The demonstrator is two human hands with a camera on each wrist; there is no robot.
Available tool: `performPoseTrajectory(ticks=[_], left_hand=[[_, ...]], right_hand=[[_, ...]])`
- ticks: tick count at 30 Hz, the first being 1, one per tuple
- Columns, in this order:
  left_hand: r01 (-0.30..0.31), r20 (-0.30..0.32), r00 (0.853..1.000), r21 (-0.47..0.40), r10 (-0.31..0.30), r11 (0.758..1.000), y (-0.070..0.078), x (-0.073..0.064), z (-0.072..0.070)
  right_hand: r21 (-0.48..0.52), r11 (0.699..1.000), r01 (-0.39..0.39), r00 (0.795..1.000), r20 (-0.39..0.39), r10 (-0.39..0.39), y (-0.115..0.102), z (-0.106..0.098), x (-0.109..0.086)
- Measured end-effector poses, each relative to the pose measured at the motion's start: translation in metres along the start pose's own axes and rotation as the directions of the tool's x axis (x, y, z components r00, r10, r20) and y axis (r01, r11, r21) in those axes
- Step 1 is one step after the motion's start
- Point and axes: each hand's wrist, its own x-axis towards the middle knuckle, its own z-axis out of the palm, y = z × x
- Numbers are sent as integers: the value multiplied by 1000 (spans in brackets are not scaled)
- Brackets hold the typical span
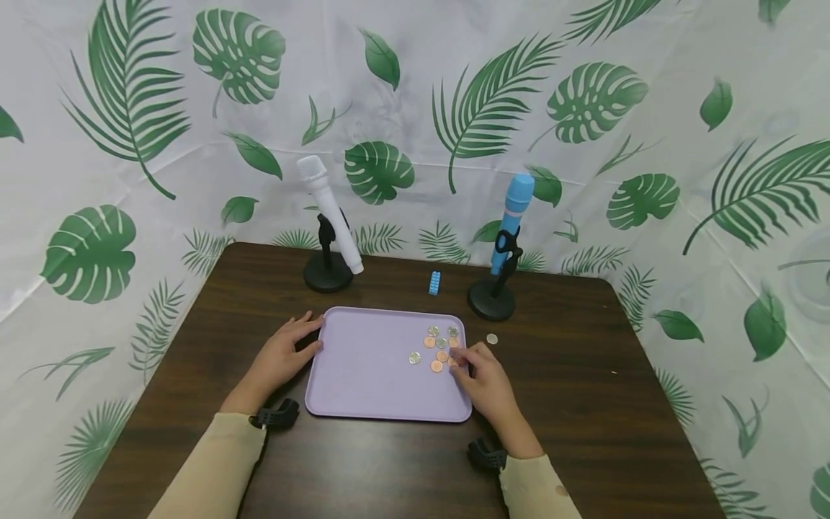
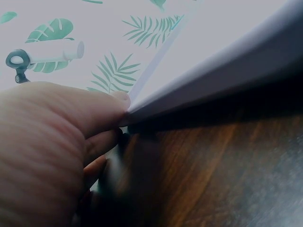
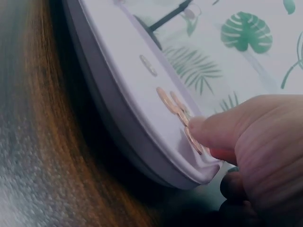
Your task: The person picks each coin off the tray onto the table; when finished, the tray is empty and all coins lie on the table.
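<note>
In the head view a lilac tray [image 1: 363, 375] lies on the dark wooden table. My left hand [image 1: 279, 358] rests at its left edge, fingers loosely spread, with the thumb [image 2: 113, 105] against the rim in the left wrist view. Over the tray's right side is my right hand [image 1: 485, 382], its thumb and forefinger bent down with a gap between the tips. A copper coin [image 3: 193, 142] lies right at that thumb. Several copper and silver coins, such as a copper coin [image 1: 436, 366] and a silver coin [image 1: 415, 357], lie flat around the fingertips.
One silver coin [image 1: 492, 338] lies on the table right of the tray. Behind the tray stand a white microphone [image 1: 332, 216] and a blue microphone [image 1: 512, 216] on black stands, with a small blue studded block [image 1: 434, 282] between them. A leaf-print cloth [image 1: 402, 108] hangs behind.
</note>
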Motion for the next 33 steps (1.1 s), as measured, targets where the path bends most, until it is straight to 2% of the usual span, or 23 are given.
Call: performPoseTrajectory(ticks=[10, 19, 25, 27, 30, 33], left_hand=[[-18, 6, 1000, 3, 17, 1000, 0, 2, -1], [-10, 13, 1000, 5, 10, 1000, -1, 2, -1], [-5, 18, 1000, 5, 5, 1000, 0, 2, -1], [-7, 16, 1000, 4, 7, 1000, 0, 1, -1], [-11, 15, 1000, 4, 11, 1000, 0, 1, -1], [-14, 12, 1000, 7, 14, 1000, -1, 1, -1]], right_hand=[[-16, 995, -94, 995, -17, 94, 0, -4, 2], [-106, 987, -119, 993, 12, 121, -2, -1, 2], [-131, 982, -137, 989, 31, 142, -3, -1, 2], [-109, 984, -142, 989, 37, 146, -2, -1, 2], [7, 984, -180, 982, 50, 180, 1, -3, 3], [161, 953, -257, 966, 67, 249, 6, -5, 5]])
